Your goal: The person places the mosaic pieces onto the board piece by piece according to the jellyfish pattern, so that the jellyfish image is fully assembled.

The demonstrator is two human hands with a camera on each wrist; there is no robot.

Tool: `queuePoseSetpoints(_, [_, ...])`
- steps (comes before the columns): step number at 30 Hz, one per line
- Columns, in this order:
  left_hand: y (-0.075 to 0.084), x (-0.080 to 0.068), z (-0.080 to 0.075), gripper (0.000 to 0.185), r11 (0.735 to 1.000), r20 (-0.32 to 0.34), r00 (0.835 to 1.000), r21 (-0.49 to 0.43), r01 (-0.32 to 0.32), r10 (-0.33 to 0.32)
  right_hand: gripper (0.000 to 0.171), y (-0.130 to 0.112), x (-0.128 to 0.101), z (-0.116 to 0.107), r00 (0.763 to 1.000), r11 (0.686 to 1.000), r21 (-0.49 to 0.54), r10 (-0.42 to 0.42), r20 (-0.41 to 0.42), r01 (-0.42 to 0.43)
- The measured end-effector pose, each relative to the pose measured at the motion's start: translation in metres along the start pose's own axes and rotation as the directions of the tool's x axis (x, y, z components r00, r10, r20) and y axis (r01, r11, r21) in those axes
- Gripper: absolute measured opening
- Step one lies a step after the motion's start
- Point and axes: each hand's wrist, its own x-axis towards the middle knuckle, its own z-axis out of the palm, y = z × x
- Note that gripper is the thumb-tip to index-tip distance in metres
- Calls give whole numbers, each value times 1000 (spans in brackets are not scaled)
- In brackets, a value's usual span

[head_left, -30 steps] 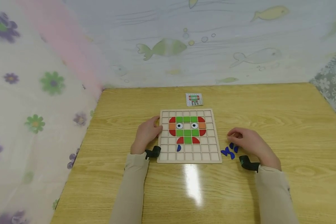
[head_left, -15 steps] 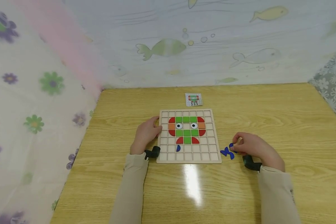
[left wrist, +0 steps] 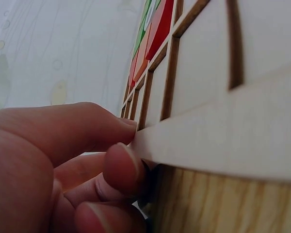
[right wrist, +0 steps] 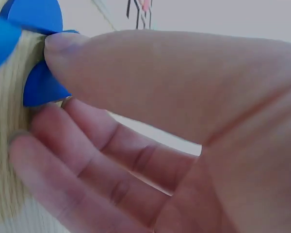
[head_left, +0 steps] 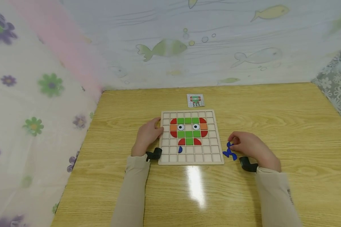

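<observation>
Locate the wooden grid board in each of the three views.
Head: wooden grid board lies mid-table, the left hand at its left edge.
Left wrist: the board fills the right side, seen edge-on.
Right wrist: not in it.
Shared landmark: the red pieces set in the board.

Card (head_left: 195, 100) behind board (head_left: 191, 160); loose pcs (head_left: 229, 153) right of it.

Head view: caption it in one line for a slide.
Left hand steadies the wooden grid board while right hand pinches a blue piece beside it.
</observation>
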Motion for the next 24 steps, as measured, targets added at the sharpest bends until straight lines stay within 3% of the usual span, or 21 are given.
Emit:
queuePoseSetpoints(9, [1,-1,-2,53,1000,7,1000,-2,14,-14,27,-10,5,4,999,999,-12,42,11,-42])
queuePoseSetpoints(16, [0,-2,-1,53,999,12,999,-1,33,-33,27,-13,6,8,991,992,-43,111,-76,-115])
queuePoseSetpoints(24, [1,-1,-1,53,1000,9,1000,-12,28,-28,26,-9,8,8,981,995,-32,87,-175,-94])
